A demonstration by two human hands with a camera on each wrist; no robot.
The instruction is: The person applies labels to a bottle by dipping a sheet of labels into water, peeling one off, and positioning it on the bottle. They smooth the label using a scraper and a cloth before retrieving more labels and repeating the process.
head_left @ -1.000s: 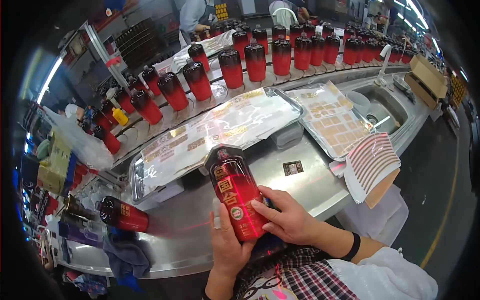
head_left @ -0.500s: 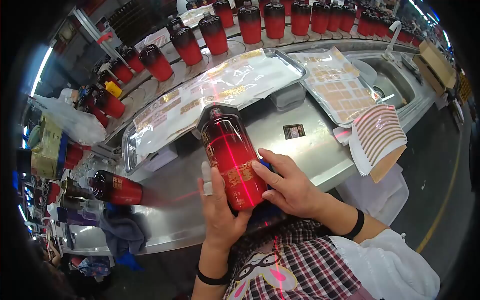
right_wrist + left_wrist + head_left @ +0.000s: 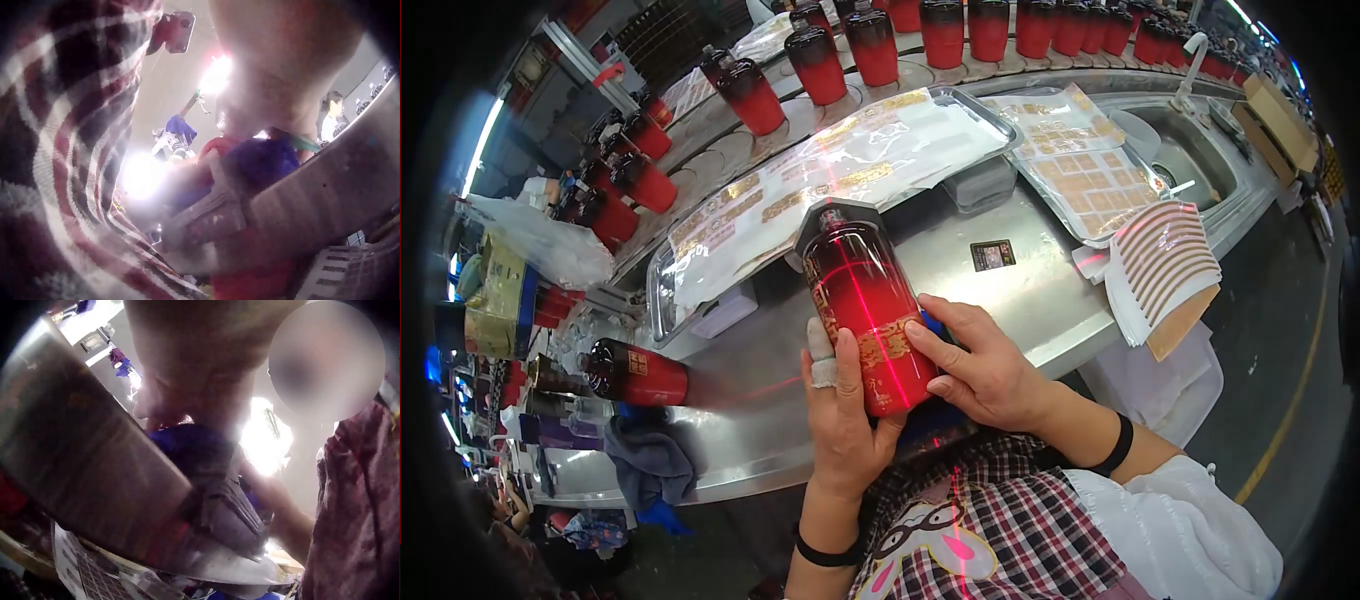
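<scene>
Plainly, the red bottle (image 3: 862,315) is a glossy, hard-walled thing, glass or glazed ceramic by its shine. It is likely weighty if full, slick where bare, and breakable if it drops onto the steel counter (image 3: 1020,300). It lies tilted with its dark cap pointing away from the person and its base towards their lap, held just above the counter's near edge. A red laser line runs along its length. The wide body gives the surest hold, low down near the base, with the gold label band offering a little more friction than the bare glaze. The narrow neck looks a poor place to carry it from.

The left hand (image 3: 845,425) comes up from below with its palm under the base. Its grip is clamped on the bottle, with a bandaged finger (image 3: 822,350) up the left flank and the thumb curling round the bottom. The right hand (image 3: 975,365) reaches in from the right, wrist bent inward, with its fingers fairly straight and spread. They are pressed against the bottle's right side at the gold band, not wrapped round it. Both wrist views are too blurred to add to this.

Beyond the hands lie a tray (image 3: 662,325) of label sheets, a small black label (image 3: 992,254) and another bottle on its side (image 3: 635,372).
</scene>
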